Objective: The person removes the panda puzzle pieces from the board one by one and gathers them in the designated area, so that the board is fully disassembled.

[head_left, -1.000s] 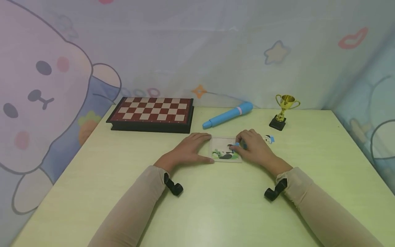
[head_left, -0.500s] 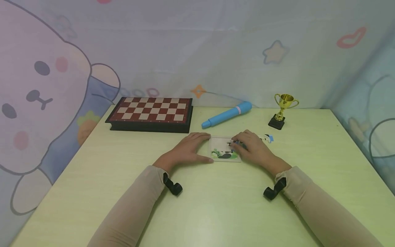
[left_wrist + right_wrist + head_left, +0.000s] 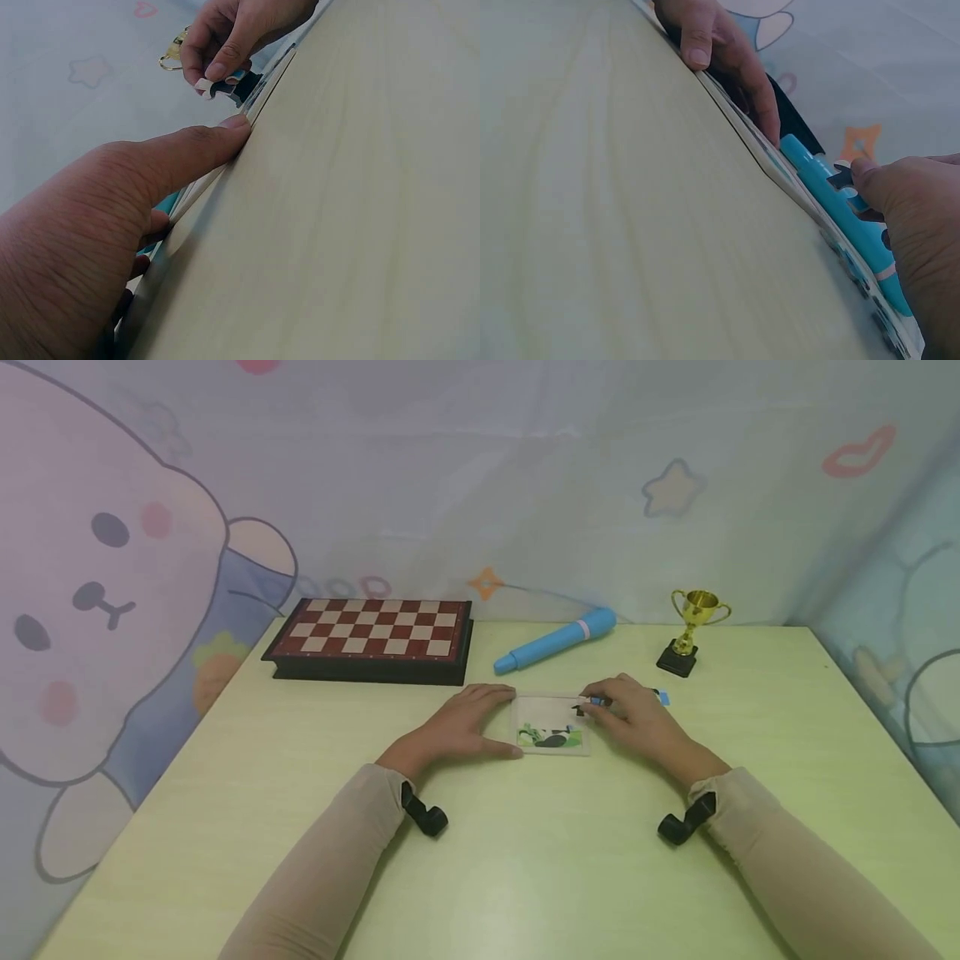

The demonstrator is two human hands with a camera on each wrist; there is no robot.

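Note:
A small puzzle tray [image 3: 551,703] lies flat near the middle of the table, with a black, white and green picture [image 3: 551,737] filling its lower part. My left hand [image 3: 465,722] holds the tray's left side, thumb at the near corner and fingers at the far one. Over the tray's right edge my right hand [image 3: 630,714] pinches a jigsaw piece [image 3: 841,177], dark with white and blue, between thumb and fingers. In the left wrist view that piece is tilted and raised off the tray. Another blue jigsaw piece [image 3: 662,697] shows behind my right hand, mostly hidden.
A folded chessboard box [image 3: 367,639] sits at the back left. Behind the tray lies a blue microphone-shaped tube [image 3: 555,642]. A gold trophy cup [image 3: 686,631] on a black base stands at the back right. Several loose jigsaw pieces [image 3: 862,281] lie right of the tray.
My right hand moved slightly left over the tray, then back right, carrying the jigsaw piece toward the tray's right edge. The left hand has stayed at the tray's left side.

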